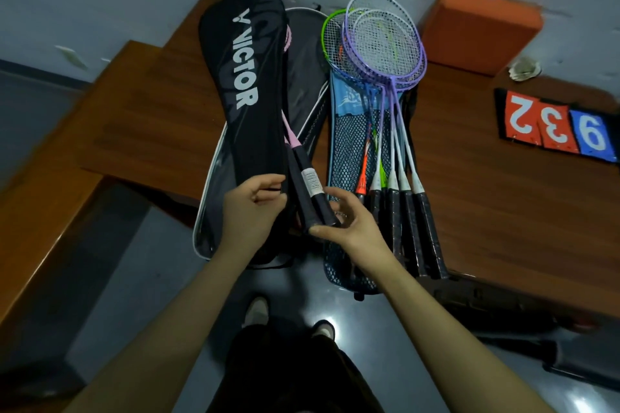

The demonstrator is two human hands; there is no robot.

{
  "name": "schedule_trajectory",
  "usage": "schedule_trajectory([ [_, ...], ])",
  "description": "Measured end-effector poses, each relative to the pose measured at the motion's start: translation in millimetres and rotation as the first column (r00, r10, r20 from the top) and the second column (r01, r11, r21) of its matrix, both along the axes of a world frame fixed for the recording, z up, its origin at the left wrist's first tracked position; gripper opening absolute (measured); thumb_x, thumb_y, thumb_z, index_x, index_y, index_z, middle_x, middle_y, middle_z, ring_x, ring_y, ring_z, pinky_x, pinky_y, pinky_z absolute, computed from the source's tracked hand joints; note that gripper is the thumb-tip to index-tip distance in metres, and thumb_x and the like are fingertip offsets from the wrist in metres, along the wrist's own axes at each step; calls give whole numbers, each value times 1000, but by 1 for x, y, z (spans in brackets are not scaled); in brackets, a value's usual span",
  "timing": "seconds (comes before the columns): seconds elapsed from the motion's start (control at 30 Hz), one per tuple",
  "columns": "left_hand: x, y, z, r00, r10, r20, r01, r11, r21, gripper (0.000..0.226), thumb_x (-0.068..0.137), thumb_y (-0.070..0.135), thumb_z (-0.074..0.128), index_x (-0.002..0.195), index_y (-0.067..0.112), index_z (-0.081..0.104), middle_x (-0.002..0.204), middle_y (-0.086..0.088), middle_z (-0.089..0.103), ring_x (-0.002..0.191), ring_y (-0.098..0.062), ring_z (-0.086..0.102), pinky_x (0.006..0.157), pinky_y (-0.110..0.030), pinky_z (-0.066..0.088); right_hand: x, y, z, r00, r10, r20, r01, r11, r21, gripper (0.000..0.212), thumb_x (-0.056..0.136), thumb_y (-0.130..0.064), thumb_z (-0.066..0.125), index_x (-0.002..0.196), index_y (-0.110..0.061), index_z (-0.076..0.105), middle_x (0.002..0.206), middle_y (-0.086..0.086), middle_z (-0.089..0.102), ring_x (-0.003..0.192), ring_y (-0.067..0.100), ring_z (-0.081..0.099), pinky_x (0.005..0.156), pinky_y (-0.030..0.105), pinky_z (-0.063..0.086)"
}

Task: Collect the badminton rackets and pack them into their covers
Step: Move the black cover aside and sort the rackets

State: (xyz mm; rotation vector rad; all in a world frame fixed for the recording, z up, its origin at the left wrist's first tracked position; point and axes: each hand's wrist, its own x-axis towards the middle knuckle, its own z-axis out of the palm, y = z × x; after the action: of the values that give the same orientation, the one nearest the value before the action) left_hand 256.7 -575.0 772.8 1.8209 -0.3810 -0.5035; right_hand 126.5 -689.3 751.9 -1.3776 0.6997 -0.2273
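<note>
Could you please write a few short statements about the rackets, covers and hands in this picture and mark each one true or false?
1. The black Victor cover has a pink-shafted racket partly inside it. True.
2. The left hand rests flat on the wooden table. False: it pinches the cover's lower edge.
3. The right hand holds the black handles sticking out of the cover. True.
4. The purple rackets lie on the orange block. False: they lie on a blue mesh cover.

Bare wood on the table (144,104) toward its left edge and between the loose rackets (385,104) and the score cards (557,126); orange block (479,27) blocking the far edge.
</note>
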Motion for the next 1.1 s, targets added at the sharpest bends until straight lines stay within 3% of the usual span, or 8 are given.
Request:
schedule_trajectory([
  [0.13,0,4,10,999,-28,-20,28,999,-20,30,75,-1,67,96,21,68,87,4,68,74,1,63,70,-7,48,30,8,9,979,-200,31,202,966,-160,42,74,-2,75,111,-9,54,94,-2,60,83,1,60,76,13,47],
  [0.23,5,8,17,999,-18,-51,15,999,-50,30,76,-2,68,97,18,68,86,2,68,73,3,63,68,-5,47,44,9,14,990,-137,28,140,968,-207,49,71,-2,77,114,-6,53,100,1,62,87,0,60,79,14,47],
  [0.4,23,19,25,997,-27,-78,21,997,-76,31,75,-1,68,94,23,69,85,7,69,75,-2,66,69,-11,50,37,10,13,988,-41,150,34,998,46,53,75,14,64,123,-5,51,115,2,63,100,6,62,83,18,48],
  [0.57,31,27,28,996,-49,-68,45,997,-62,29,76,-1,67,93,24,68,84,8,69,75,0,66,67,-10,50,56,25,14,988,-28,153,17,997,77,52,73,15,66,118,-9,57,111,9,66,95,14,66,81,22,51],
  [0.83,49,40,32,995,-65,-71,58,994,-91,34,74,0,69,90,29,66,88,8,69,77,0,66,66,-8,48,72,39,8,985,-1,172,-70,913,402,47,85,2,55,129,-16,53,114,7,66,103,17,62,87,28,49],
  [0.97,57,44,32,993,-87,-85,77,990,-115,32,74,1,70,94,25,67,88,6,69,77,-3,66,66,-11,49,78,41,9,977,-32,210,-67,892,447,44,85,-2,56,127,-15,54,102,4,69,90,13,63,78,23,50],
  [1.03,62,46,32,991,-124,-45,120,988,-93,31,74,1,70,95,23,66,89,4,69,75,-2,66,66,-11,50,83,46,11,975,-65,214,-45,881,470,45,82,-1,58,125,-13,55,94,4,68,82,12,62,73,22,51],
  [1.1,67,50,28,970,-168,176,175,984,-21,27,75,7,71,97,21,66,90,4,67,75,-5,63,66,-11,49,87,51,12,971,-100,216,-21,870,493,45,78,1,62,121,-11,57,91,6,67,78,13,61,68,21,50],
])
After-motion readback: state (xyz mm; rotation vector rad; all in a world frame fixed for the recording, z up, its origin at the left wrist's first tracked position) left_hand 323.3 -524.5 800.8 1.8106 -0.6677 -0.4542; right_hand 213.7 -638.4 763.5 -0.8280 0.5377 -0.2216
